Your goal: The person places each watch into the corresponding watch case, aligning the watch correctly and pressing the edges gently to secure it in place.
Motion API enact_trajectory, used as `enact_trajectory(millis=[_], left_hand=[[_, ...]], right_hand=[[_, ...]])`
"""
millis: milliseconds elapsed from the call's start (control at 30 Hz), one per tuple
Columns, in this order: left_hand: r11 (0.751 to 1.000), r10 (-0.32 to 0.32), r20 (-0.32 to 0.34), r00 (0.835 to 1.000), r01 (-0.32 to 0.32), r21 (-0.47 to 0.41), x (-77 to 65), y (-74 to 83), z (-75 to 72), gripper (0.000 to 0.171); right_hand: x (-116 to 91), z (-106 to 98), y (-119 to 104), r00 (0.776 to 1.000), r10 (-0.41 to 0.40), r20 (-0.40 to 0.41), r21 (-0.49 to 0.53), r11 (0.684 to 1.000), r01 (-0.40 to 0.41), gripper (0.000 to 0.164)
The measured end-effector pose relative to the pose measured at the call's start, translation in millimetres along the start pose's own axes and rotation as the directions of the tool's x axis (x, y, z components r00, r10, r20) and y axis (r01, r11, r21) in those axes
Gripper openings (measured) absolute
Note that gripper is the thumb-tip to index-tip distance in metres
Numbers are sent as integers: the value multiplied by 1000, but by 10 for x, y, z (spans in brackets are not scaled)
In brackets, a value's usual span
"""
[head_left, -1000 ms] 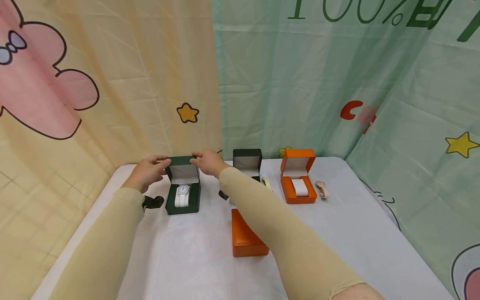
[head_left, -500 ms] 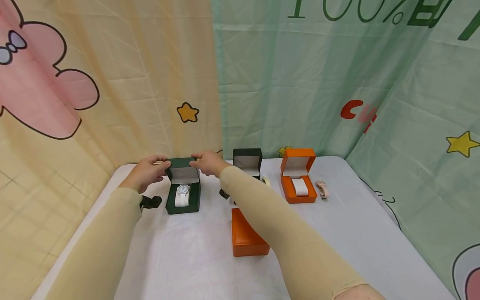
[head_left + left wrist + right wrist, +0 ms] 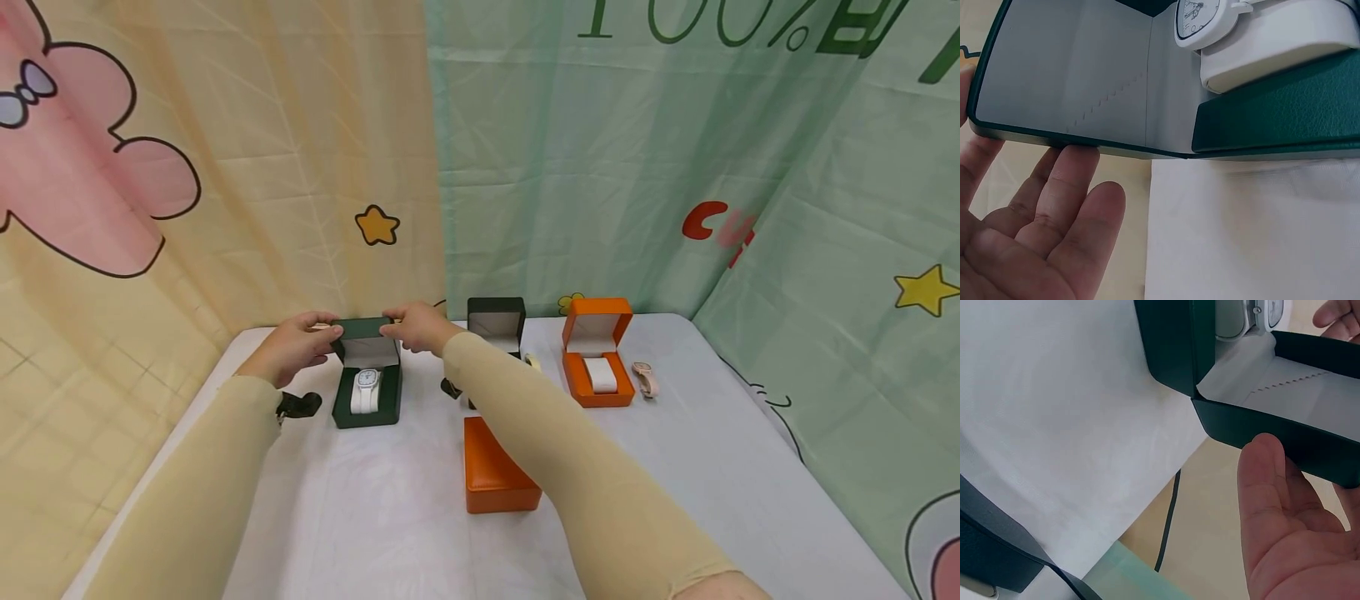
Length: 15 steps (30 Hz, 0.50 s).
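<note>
A green watch box stands with its lid raised on the white-covered table. Inside, a white wristwatch sits round a white cushion. My left hand grips the left edge of the lid; in the left wrist view, its fingers bend against the lid's side. On the opposite edge, my right hand holds the lid near its top corner, and the right wrist view has its fingers along the green side wall. The right forearm hides part of the table's middle.
Behind the right forearm stands a second dark green box, lid up, partly covered. An orange box, open with a white cushion, has a pinkish watch beside it. A closed orange box lies nearer. Curtains rise behind the table.
The green box's lid has tipped slightly forward and down, and both hands have followed it. My left wrist has shifted a little to the left.
</note>
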<state>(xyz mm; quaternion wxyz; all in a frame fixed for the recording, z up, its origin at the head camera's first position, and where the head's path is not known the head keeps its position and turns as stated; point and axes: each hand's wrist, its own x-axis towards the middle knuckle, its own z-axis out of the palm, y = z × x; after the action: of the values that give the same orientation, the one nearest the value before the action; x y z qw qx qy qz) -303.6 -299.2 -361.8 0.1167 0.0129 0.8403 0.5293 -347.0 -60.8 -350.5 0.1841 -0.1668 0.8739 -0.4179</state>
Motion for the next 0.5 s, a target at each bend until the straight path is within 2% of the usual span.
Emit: enact_trajectory(millis=[233,500], left_hand=[[1000,-19,26,999,18,16,-11,5,-6,59],[1000,2,36,999,-3,29,-28,-37,-29,58]], right_hand=[[-41,-6,-22,1000,8,7,19,1000,-9,51],[-56,0,-24,1000,26,12,-2,1000,-26,50]])
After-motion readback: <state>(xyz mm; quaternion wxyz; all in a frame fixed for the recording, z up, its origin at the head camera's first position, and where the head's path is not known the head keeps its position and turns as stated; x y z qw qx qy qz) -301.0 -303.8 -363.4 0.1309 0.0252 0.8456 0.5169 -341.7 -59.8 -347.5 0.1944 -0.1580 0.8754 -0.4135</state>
